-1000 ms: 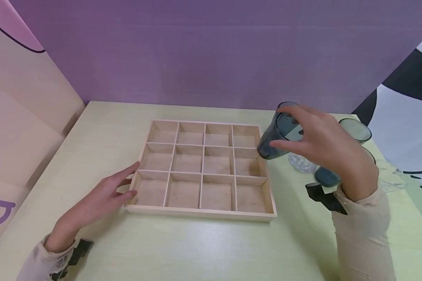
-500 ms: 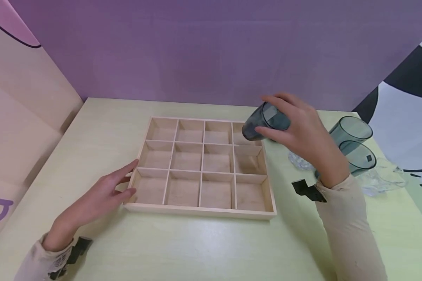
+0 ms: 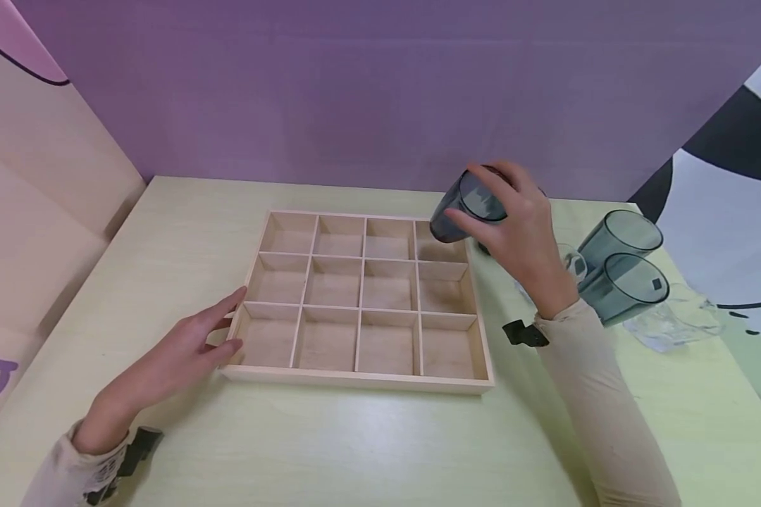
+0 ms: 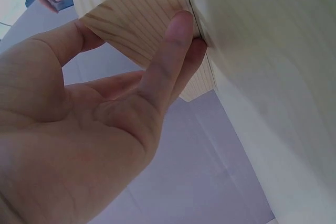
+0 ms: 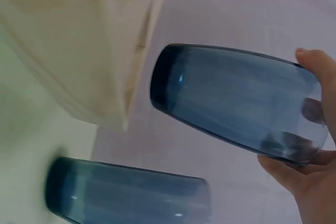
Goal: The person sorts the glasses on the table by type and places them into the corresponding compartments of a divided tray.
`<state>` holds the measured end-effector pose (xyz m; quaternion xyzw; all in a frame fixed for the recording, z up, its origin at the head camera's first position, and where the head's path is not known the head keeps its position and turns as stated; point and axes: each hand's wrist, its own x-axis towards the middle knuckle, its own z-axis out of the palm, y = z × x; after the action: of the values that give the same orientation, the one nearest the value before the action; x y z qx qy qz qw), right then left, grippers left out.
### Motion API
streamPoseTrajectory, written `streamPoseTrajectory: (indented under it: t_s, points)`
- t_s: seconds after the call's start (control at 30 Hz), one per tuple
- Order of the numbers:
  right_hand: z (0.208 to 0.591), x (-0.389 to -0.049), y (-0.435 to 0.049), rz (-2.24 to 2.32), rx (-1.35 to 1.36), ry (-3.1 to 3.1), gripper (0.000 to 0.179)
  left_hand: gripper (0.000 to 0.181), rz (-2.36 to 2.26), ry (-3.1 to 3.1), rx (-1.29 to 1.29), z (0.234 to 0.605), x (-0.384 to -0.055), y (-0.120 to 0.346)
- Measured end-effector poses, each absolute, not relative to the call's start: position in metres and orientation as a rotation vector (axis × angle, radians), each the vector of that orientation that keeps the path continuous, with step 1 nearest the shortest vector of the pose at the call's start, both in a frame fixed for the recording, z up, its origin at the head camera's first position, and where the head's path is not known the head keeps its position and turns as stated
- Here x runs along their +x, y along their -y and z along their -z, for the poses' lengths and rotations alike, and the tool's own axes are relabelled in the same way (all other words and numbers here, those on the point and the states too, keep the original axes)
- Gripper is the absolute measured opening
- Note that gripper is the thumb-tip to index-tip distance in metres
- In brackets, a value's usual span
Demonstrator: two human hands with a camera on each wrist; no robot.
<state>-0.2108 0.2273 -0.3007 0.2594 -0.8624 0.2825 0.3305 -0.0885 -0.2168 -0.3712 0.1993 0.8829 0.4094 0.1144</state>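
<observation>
A blue-grey glass tumbler (image 3: 445, 217) is held at its rim end by my right hand (image 3: 523, 236), thumb on one side and fingers on the other. It tilts, base toward the left, above the back right corner of the divided wooden tray (image 3: 355, 381). My left hand (image 3: 177, 359) rests against the tray's left wall with its fingers nearly straight; in the left wrist view the fingertips (image 4: 180, 24) press low on the wooden side. The tray's compartments hold nothing. A second blue tumbler (image 5: 131, 192) stands on the table beside the tray, mostly hidden by my right hand in the head view.
Two grey-tinted glass tumblers (image 3: 628, 290) stand close together on the right of the table. Clear glassware (image 3: 669, 327) sits beside them, and another clear piece shows partly behind my right wrist. A purple panel (image 3: 330, 105) rises along the table's back edge.
My right hand has carried the tumbler leftward and toward the back, from beside the tray to over its back right corner. The left hand keeps its place on the tray's side.
</observation>
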Motion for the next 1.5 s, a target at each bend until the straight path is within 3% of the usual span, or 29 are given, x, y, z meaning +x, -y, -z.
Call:
streamPoseTrajectory:
  t_s: [0.33,0.8,1.5]
  points:
    - [0.325,-0.223,-0.223,-0.802,0.677,2.225,0.048,0.073,-1.170,-2.605,0.591,0.372,-0.089,0.217]
    - [0.339,-0.228,-0.224,-0.784,0.560,2.477,0.075,0.073,-1.152,-2.615,0.590,0.371,-0.086,0.216]
    - [0.353,-0.242,-0.215,-0.987,0.539,2.568,0.075,0.073,-1.154,-2.624,0.591,0.371,-0.089,0.224]
